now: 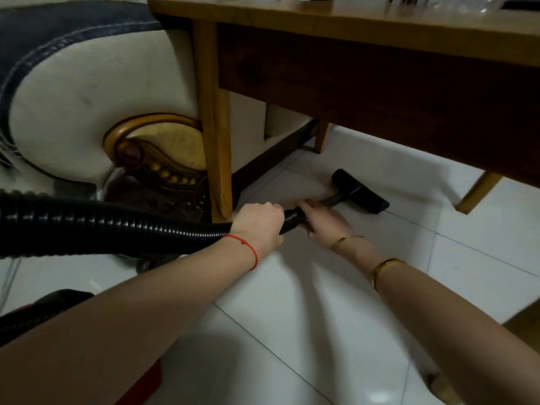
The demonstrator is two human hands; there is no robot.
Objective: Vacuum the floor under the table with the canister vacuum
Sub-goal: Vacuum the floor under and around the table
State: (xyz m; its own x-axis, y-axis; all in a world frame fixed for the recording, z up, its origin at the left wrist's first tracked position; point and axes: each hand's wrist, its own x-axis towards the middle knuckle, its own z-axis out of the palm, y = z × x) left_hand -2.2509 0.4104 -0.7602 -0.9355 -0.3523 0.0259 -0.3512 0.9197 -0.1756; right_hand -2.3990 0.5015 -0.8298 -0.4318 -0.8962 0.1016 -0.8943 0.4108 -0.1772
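Both hands on the vacuum. Left hand (260,220) wraps fingers around the ribbed black hose (102,226) at its end; right hand (324,222) grips the tube just ahead. Black floor nozzle (361,190) sits flat on the white tile floor (306,311) under the wooden bench (380,71), near its front-left leg (214,159).
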